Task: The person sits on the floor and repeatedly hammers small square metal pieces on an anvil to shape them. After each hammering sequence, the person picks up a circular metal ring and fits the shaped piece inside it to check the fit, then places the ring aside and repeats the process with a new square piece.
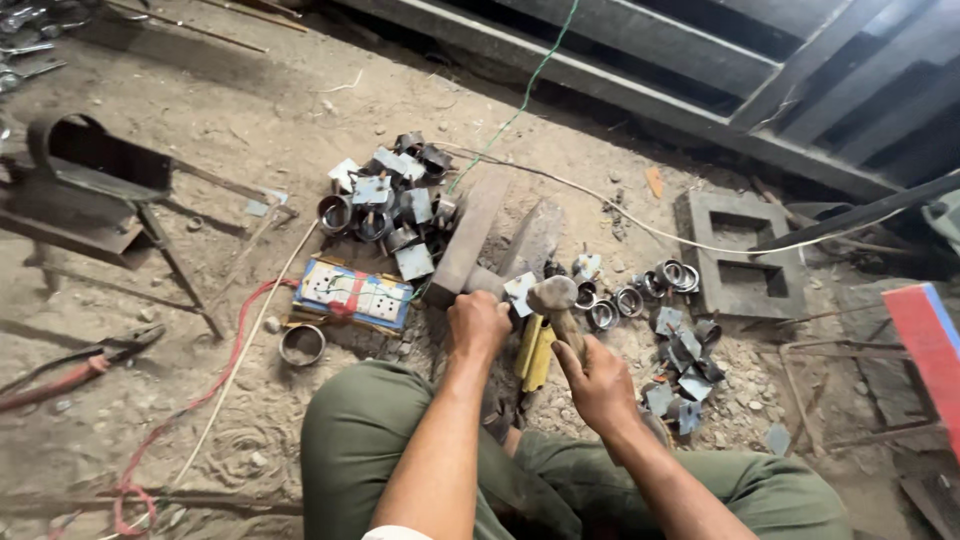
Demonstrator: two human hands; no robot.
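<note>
- Small flat grey sheet-metal piece sits on top of a thick steel block that lies on the dirt floor just beyond the person's knees — the left hand pins it there, fingers curled and closed on it.
- Right hand is wrapped tight around the wooden handle of a round-headed steel hammer; the hammer head is just right of the metal piece, touching it or very close to it.
- Two yellow-handled tools lie between the hands, near the knees in olive-green trousers.
- Far left of the block lies a heap of finished metal rings and square plates; to the right a looser scatter of short steel rings and bent plates.
- A blue-edged white socket board rests left of the block, with a red cable running off toward the near left.
- Risk, as I judge it: the left fingers are very near the hammer head — a glancing blow off the block's edge could catch them.
- The small piece could also skip off the block if the pinning grip loosens, and fly into the scattered parts.
- The cable near the knees could snag a shifting leg.
</note>
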